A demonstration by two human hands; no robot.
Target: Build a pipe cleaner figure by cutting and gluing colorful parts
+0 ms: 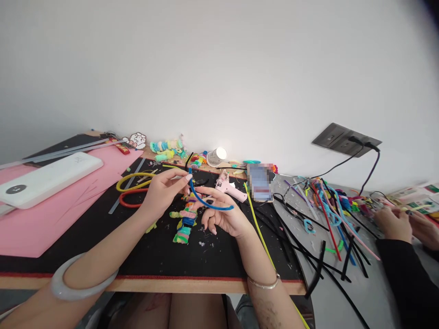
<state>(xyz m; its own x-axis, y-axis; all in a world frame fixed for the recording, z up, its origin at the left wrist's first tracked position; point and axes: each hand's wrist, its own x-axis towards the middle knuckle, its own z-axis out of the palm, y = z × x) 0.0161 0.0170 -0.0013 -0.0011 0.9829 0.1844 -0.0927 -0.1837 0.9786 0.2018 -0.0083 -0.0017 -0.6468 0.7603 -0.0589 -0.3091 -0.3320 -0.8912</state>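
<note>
My left hand pinches a blue pipe cleaner near its upper end, between thumb and fingertips. The pipe cleaner bends in a curve down to the right. Its lower part crosses my right hand, whose index finger reaches toward the left fingertips while the other fingers curl in. Part of the right hand's grip is hidden by the pipe cleaner. Below the hands lies a colourful figure of wrapped pipe cleaners on the black mat. Behind my right hand rests a pink glue gun.
Yellow and red pipe cleaner loops lie left, near a white device on pink sheets. At the back are a paper cup and a phone. Loose pipe cleaners and another person's hands are right.
</note>
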